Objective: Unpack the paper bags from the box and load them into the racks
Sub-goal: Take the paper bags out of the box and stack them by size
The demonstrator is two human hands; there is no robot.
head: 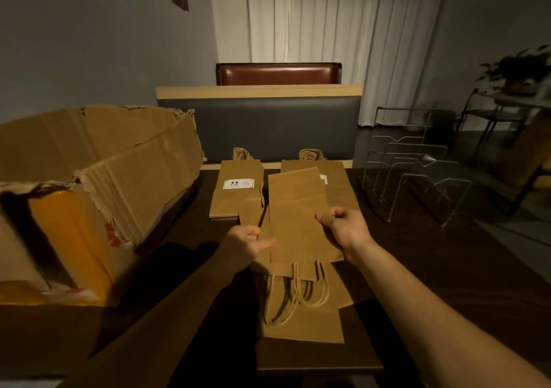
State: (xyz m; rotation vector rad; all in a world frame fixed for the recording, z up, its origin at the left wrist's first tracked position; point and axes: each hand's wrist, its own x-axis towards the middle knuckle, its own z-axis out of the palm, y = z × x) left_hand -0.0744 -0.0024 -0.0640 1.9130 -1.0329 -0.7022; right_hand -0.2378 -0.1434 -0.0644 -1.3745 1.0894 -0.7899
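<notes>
Both hands hold one flat paper bag (298, 217) by its side edges above the table (432, 262): my left hand (249, 243) pinches the left edge, my right hand (343, 226) the right edge. Handles hang toward me. Under it, at 6 o'clock: more flat bags (301, 313). At 12 o'clock: two bag stacks (235, 194). At 9 o'clock: torn cardboard box (98, 185). At 2 o'clock: wire racks (417, 164).

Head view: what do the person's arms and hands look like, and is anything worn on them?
Both forearms are bare up to the frame's edge, with no sleeves in view. The left hand and right hand wear no gloves, and no watch, ring or bracelet shows. The dim light hides finer detail.
</notes>
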